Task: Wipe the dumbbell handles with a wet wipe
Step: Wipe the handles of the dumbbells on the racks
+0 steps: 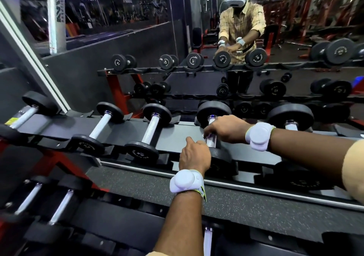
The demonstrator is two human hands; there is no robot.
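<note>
A black dumbbell with a silver knurled handle (211, 139) lies on the top shelf of the rack (183, 133). My right hand (224, 128) comes in from the right and curls its fingers round that handle. My left hand (195, 155) grips the dumbbell's near weight head (221, 157), with its fingers curled over the edge. No wet wipe shows; the fingers hide whatever lies under them. Both wrists carry white bands.
More dumbbells lie to the left (151, 129) (100, 125) and right (290, 117) on the same shelf. Lower shelves hold further handles (59, 206). A wall mirror (275, 29) behind the rack reflects a person and the gym.
</note>
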